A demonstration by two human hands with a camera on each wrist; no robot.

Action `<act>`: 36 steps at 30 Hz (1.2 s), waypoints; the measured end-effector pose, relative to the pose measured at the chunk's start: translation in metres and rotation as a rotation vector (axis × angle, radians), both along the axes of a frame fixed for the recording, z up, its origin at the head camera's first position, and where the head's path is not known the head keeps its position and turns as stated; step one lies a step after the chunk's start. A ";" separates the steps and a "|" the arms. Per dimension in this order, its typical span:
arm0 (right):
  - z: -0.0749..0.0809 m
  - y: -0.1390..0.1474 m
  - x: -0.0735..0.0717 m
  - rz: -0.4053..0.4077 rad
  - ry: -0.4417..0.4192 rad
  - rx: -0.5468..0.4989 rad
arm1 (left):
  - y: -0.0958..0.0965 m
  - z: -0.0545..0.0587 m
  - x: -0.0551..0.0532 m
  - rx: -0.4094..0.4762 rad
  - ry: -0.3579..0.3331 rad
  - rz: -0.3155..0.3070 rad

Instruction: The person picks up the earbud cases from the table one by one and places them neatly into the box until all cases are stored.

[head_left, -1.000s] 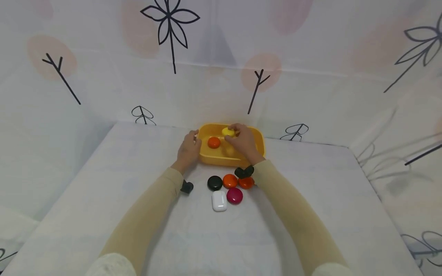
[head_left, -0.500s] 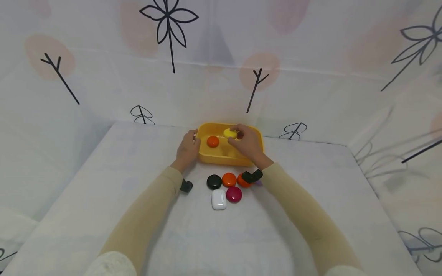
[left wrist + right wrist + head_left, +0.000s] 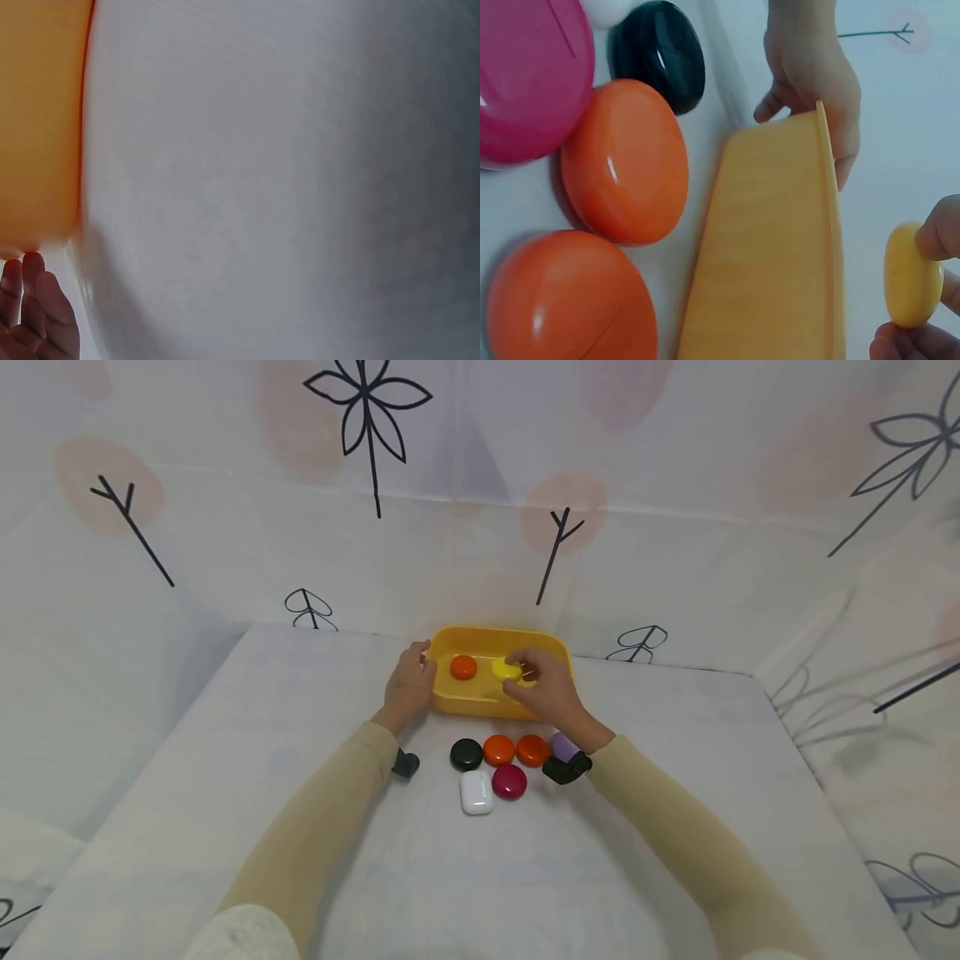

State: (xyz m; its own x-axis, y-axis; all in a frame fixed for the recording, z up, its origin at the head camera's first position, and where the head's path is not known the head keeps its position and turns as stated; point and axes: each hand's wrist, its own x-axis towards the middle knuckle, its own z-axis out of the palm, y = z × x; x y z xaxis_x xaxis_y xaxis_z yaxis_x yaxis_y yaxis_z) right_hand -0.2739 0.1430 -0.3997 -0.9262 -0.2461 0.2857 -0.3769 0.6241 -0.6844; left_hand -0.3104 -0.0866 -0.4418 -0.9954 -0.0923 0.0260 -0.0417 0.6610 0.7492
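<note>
My right hand pinches a smooth yellow oval piece between thumb and fingers, over the inside of a yellow-orange plastic bin. In the right wrist view the same yellow piece stands on edge between the fingertips. An orange rounded piece lies inside the bin on its left. My left hand rests against the bin's left end. The left wrist view shows fingertips touching the bin wall. The right hand hides part of the bin's right side.
In front of the bin lie a black rounded piece, two orange pieces, a magenta piece and a white rounded-rectangular piece. A purple piece is partly hidden by the right wrist's dark device. Patterned cloth hangs behind.
My right hand has moved right and toward me, still pinching the yellow piece, which sits lower in the view. The purple piece has come into sight. The left hand has hardly moved.
</note>
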 end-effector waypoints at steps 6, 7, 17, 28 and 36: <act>0.004 0.007 0.014 0.004 -0.011 0.003 | 0.001 0.000 -0.001 0.001 0.004 0.006; 0.005 0.009 0.016 0.007 -0.013 0.004 | 0.001 0.000 -0.002 -0.001 0.006 0.006; 0.002 0.024 0.038 0.050 -0.007 0.014 | 0.001 0.001 0.001 -0.012 -0.010 0.012; 0.002 0.038 0.069 0.104 0.041 0.096 | 0.001 -0.001 0.002 -0.013 -0.017 0.006; -0.005 0.049 0.088 0.117 0.029 0.119 | 0.002 0.001 0.002 -0.008 -0.017 0.013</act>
